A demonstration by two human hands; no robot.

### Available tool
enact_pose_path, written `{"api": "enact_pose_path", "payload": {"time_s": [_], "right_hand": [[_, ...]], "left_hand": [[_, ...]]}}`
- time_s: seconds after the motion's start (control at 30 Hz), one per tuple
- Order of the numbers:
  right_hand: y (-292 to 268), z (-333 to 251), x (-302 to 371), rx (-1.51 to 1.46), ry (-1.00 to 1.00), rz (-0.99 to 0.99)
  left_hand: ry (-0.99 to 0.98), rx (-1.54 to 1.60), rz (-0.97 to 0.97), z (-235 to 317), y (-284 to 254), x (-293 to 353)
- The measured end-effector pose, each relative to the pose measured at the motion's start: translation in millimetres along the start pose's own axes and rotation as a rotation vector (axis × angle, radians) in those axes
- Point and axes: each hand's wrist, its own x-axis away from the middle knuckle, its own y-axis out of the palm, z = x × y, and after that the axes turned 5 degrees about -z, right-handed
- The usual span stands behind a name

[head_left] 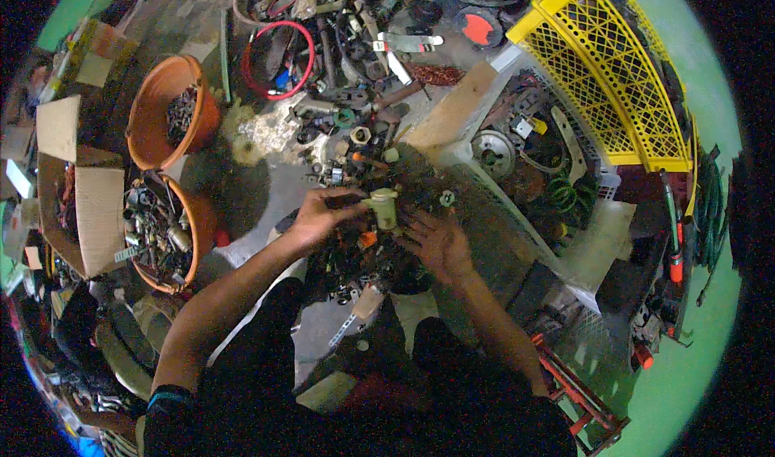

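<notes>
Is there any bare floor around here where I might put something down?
Yes: grey floor between the orange buckets and the left hand, and a strip between the right hand and the white crate. It's crowded beneath and beyond the hands, where scrap parts pile up.

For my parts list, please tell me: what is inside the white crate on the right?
The white crate holds a round metal disc, a green coil and other mixed pieces. What lies beneath them is covered.

Stained grey floor (284,181) bears two round orange tubs (207,118), white lattice-sided plastic crate (510,204), scattered dark metal parts (351,96).
</notes>
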Motion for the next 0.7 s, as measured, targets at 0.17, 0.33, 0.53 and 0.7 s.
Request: {"api": "enact_pose_path", "payload": {"time_s": [0.17,0.33,0.53,0.7], "right_hand": [[11.7,-22.0,7.7,-0.274,-0.001,-0.154],[25.0,-28.7,11.2,-0.316,-0.029,-0.209],[39.0,-36.6,21.3,-0.465,-0.017,-0.221],[34.9,-36.6,23.3,-0.259,-0.063,-0.316]], "left_hand": [[-0.039,0.378,0.052,-5.4,-11.7,-2.8],[-0.120,0.478,0.141,0.2,-11.9,-1.4],[-0.110,0.558,0.166,0.5,-16.9,-2.0],[-0.102,0.524,0.164,0.1,-19.2,-1.0]]}}
